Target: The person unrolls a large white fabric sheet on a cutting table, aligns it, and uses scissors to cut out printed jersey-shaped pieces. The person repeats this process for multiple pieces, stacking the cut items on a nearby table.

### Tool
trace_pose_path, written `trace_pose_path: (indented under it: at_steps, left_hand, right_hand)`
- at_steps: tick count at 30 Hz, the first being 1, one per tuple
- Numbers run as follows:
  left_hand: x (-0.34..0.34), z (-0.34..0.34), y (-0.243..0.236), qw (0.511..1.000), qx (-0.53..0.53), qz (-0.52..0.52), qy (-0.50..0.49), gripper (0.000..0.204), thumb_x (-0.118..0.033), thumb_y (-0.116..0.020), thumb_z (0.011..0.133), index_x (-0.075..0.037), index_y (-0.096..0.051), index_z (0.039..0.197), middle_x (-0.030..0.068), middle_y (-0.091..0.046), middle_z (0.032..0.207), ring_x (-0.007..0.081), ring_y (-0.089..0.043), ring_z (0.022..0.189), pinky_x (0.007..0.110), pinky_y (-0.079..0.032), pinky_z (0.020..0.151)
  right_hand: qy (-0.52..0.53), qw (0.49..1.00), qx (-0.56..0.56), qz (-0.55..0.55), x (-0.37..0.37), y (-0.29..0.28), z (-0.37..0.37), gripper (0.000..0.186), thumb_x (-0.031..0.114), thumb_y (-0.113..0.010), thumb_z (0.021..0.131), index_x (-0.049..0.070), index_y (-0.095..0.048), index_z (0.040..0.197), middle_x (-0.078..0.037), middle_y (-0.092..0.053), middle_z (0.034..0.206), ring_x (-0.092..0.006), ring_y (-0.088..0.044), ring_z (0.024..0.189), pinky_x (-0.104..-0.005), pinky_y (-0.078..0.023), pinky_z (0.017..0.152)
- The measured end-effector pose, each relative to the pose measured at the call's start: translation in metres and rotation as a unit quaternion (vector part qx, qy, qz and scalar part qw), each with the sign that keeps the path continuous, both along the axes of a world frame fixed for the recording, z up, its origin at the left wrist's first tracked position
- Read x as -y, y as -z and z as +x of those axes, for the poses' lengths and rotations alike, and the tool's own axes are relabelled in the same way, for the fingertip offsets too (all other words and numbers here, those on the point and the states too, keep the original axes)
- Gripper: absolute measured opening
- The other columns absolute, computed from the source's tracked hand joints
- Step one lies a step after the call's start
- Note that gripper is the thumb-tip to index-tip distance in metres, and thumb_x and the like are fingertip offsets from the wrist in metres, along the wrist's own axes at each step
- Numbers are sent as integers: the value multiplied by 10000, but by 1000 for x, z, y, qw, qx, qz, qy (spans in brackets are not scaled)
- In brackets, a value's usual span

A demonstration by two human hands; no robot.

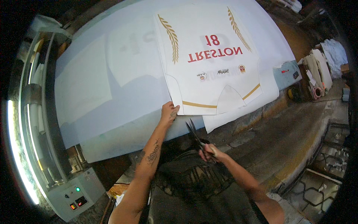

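A white printed sheet (197,87) with mirrored red lettering, gold leaf sprays and gold curved bands lies on the large table. My left hand (170,113) pinches its near left corner at the table's front edge. In my right hand (211,152) is a pair of long dark scissors (194,132), held in front of my body, with the blades slightly apart and pointing up toward the table. The blades do not touch the sheet. Beneath it another white sheet (213,123) hangs over the front edge.
Large pale sheets with faint prints (126,71) cover the table's left side. A machine with rollers, a bright light tube and a grey control box (76,196) stands at left. Rolls of material (317,71) lean at right. A dark metal rack (317,190) sits at lower right.
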State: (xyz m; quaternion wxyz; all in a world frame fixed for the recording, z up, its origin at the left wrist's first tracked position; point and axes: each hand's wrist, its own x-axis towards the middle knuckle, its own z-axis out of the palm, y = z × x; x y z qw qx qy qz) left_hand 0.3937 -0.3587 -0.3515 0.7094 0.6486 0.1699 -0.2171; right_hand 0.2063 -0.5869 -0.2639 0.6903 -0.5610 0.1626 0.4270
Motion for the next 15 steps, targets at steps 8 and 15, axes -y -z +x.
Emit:
trace_pose_path:
  at_steps: [8,15]
  left_hand:
    - [-26,0,-18,994,12,92,55,172,-86,-683,794,62,-623,858,95,-650,732,121,-573,634,261,-446,560]
    - [-23,0,-28,998,-35,21,39,188,-82,-688,805,70,-618,889,124,-669,810,142,-596,687,276,-473,591]
  right_hand:
    - [172,985,-11,14,-111,16,43,629,627,-468,884,47,-504,644,-71,-486,548,-201,-530,486,-338,-421,449]
    - [133,990,-4,-43,-89,-3,89,537,465,-521,940,32,-534,622,-59,-492,545,-174,-499,412,-308,-402,389]
